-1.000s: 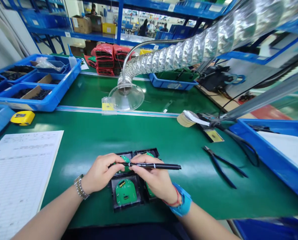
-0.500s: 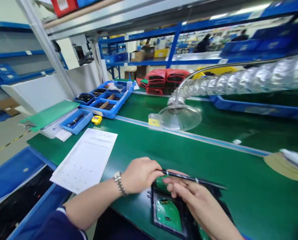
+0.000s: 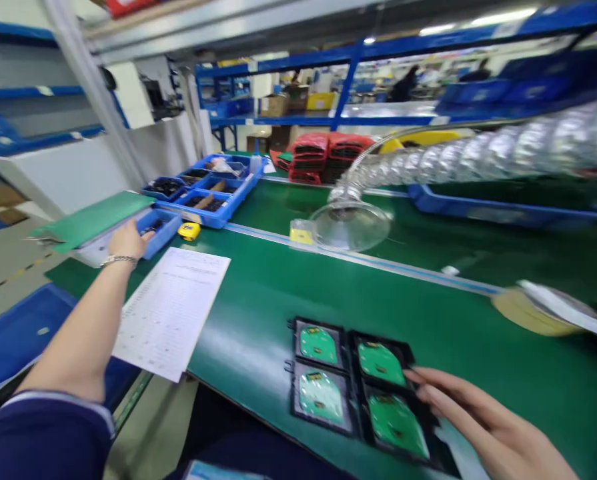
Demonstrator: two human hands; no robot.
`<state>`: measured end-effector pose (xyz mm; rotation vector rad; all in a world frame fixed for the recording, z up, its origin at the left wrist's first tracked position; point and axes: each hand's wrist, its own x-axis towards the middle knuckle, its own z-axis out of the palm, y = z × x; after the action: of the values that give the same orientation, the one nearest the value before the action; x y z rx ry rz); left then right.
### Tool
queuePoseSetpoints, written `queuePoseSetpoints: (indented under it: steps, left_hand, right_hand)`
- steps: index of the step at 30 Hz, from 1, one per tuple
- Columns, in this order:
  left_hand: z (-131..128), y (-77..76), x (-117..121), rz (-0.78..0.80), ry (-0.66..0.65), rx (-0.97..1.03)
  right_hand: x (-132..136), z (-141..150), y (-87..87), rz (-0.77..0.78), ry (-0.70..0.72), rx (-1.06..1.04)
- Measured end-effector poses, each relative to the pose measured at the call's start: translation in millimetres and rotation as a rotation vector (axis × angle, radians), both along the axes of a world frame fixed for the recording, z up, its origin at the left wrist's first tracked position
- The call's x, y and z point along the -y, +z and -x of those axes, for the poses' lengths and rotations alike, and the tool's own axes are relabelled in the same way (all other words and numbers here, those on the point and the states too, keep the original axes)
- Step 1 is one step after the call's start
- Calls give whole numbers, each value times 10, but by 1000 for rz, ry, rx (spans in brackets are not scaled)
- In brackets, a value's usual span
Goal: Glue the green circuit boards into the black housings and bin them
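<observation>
Left grip (image 3: 128, 241) now at blue tray (image 3: 161, 235); right grip (image 3: 488, 427) by circuit boards (image 3: 395, 425)

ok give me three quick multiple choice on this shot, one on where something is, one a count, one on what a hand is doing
1. Where is the left hand?
A. On the tape measure
B. Past the paper, by the small blue tray
C. On the boards

2. How many green boards lie in the black trays?
A. Two
B. Three
C. Four

3. What is the right hand doing?
A. Lying open and empty beside the boards
B. Holding a pen
C. Gripping a board

Answers:
1. B, the left arm stretches across the bench to that tray.
2. C, they sit in a two-by-two block.
3. A, its fingers are extended and nothing shows in them.
</observation>
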<state>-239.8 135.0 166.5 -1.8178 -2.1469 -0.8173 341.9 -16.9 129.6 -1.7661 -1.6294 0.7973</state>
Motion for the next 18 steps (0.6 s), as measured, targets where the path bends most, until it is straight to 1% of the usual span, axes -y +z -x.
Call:
queuePoseSetpoints:
  steps: [1,2,3,5,7,9,11,13,15,18]
  left_hand:
    - [-103,-49,-7,2,-27,-49]
    - [-241,-104,5,12,-68,-107]
    - [-407,-162,43,36,-133,-169]
    - [-792,-275,208,89,-311,-221]
    - [-1212,-381,470,136,-510,-249]
    - [-1632,-478,764,150,-674,-185]
    - [-2025,-559,1019,159,-791,-86]
    - [-2358,-614,1197,152,-876,1]
    - [-2608,-641,1296,138,-928,42]
    - [-2812,-641,1343,126,-954,33]
  right_hand:
    - [19,14,98,-3,22,26]
    - [34,23,177,-37,23,43]
    - [47,23,233,-64,28,59]
    - [81,6,278,-135,30,93]
    - [125,-16,262,-191,49,120]
    - [170,-27,216,-229,81,127]
    - [207,-27,161,-256,118,122]
    - [238,-31,106,-276,152,118]
    - [270,-55,56,-303,169,126]
    - [315,-144,-9,-336,168,159]
